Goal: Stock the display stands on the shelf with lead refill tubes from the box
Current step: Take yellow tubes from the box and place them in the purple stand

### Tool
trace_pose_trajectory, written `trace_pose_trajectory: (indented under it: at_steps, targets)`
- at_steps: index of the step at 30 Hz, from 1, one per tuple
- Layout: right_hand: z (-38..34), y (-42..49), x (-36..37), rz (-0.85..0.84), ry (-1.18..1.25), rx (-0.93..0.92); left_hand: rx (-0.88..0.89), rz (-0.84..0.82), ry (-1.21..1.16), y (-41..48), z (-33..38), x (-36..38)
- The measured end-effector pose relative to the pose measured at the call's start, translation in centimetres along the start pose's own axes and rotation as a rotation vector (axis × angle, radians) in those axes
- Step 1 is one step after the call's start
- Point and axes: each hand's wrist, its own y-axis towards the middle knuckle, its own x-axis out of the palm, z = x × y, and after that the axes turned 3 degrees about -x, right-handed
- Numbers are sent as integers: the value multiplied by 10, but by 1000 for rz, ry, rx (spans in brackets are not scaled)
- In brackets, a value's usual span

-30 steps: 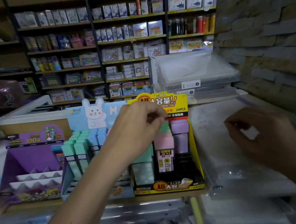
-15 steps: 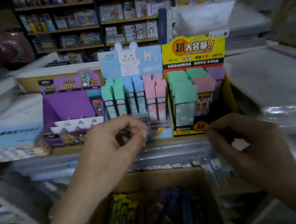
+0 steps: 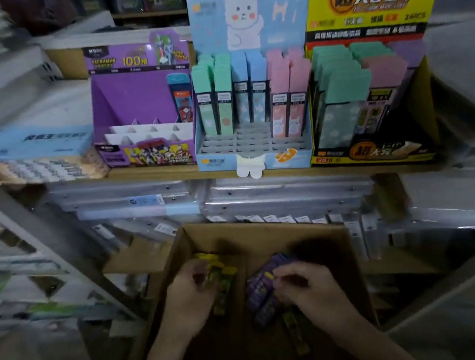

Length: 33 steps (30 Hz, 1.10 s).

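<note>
Both hands are down inside the open cardboard box (image 3: 269, 230) below the shelf. My left hand (image 3: 189, 296) has curled fingers among the yellow-green lead refill tubes (image 3: 223, 275). My right hand (image 3: 306, 290) curls over the purple tubes (image 3: 261, 297). The dark, blurred view hides whether either hand grips a tube. On the shelf stand three display stands: a purple one (image 3: 140, 102) holding one tube at its right, a blue rabbit one (image 3: 251, 99) with green, blue and pink tubes, and a yellow one (image 3: 371, 90) with wider packs.
The wooden shelf edge (image 3: 167, 175) carries the stands, with a flat blue pack (image 3: 28, 144) at the left. Clear plastic folders (image 3: 264, 197) are stacked under the shelf. A metal rack upright (image 3: 36, 236) slants at the left.
Both hands dropped from in front of the display stands into the box. The view tilted down, so the box fills the lower middle.
</note>
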Motion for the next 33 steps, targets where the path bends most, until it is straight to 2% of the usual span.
trace_pose_trajectory:
  at_steps: [5,8,13,18,21,26,30,33]
  targets:
    - [36,20,51,-78,267,361,-106,-21,90,9,-29,7]
    - [40,27,74,-61,378,454,-146,-59,102,16,-33,9]
    - [30,33,99,-55,212,422,-136,-169,24,27,-37,16]
    - [25,40,114,-35,354,371,-158,-123,9,35,-43,30]
    - [28,41,118,-12,384,372,-216,-151,16,42,-47,33]
    - [37,48,117,42,381,439,-297,-100,-81,51,-48,38]
    - [42,55,118,107,316,479,-334,-125,-108,56,-47,44]
    - [45,57,119,90,293,475,-384,-153,-127,56,-47,45]
